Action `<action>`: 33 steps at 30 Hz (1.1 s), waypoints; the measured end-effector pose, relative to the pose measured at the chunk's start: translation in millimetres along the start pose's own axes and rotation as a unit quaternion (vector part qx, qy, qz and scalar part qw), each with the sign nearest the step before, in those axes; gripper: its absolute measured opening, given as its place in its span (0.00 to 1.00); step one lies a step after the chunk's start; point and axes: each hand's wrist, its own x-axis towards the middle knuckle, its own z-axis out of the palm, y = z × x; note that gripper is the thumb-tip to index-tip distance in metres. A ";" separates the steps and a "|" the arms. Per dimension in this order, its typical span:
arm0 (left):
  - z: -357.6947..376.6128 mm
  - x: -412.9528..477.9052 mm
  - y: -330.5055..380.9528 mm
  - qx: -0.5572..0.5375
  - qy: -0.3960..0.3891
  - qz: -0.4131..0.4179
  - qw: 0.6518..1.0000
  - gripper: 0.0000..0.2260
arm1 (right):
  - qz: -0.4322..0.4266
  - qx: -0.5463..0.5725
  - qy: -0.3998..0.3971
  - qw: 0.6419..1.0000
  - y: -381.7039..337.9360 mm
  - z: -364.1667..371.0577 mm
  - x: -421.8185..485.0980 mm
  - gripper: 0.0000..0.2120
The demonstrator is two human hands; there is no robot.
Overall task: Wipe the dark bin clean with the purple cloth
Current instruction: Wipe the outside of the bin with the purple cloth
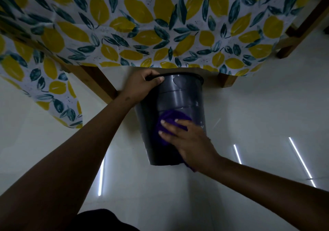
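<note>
Left hand [142,86] grip closed on glossy tapered dark bin [179,99] rim; right hand [187,138] flat, pressing fuzzy purple cloth [170,118].

Left hand [142,86] curled gripping, right hand [187,141] flat, fingers spread

We cannot see inside the bin [179,95]: its far rim sits under the hanging tablecloth [160,25]. Our right hand [188,141] covers most of the purple cloth [170,118], and our left hand [142,86] hides the bin's left rim. Both our forearms are cut off by the near edge.
</note>
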 end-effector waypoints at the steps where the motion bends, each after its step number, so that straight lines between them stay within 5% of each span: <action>1: 0.4 -0.7 1.9 -0.004 -0.006 -0.003 1.000 0.04 | 0.038 0.024 0.031 0.999 3.6 -4.1 6.7 0.27; 5: 2.7 -3.3 9.9 -0.040 -0.002 -0.004 0.999 0.07 | 0.154 0.102 0.115 0.976 15.0 -17.2 22.0 0.22; 11: 6.5 -1.9 11.3 -0.056 0.036 -0.033 0.997 0.10 | 0.038 -0.008 0.055 0.998 -0.9 -7.7 7.9 0.32; 17: 1.7 -3.9 8.2 -0.064 0.049 -0.035 0.996 0.14 | 0.219 0.172 0.122 0.953 17.8 -15.6 6.2 0.26; 23: 3.2 1.6 4.4 -0.008 0.056 -0.038 0.998 0.14 | 0.022 -0.037 -0.061 0.997 -5.2 -4.8 5.1 0.36; 27: 6.6 4.8 10.3 0.025 0.027 -0.010 0.999 0.11 | -0.101 -0.049 -0.100 0.989 -20.0 -2.7 1.2 0.25; 30: 5.0 4.3 12.9 0.011 0.008 -0.010 1.000 0.11 | -0.085 -0.025 -0.086 0.992 -10.0 2.8 -1.5 0.24; 33: -1.2 1.8 8.9 -0.018 0.007 -0.023 1.000 0.10 | 0.031 0.044 -0.035 0.998 3.7 4.4 -3.9 0.28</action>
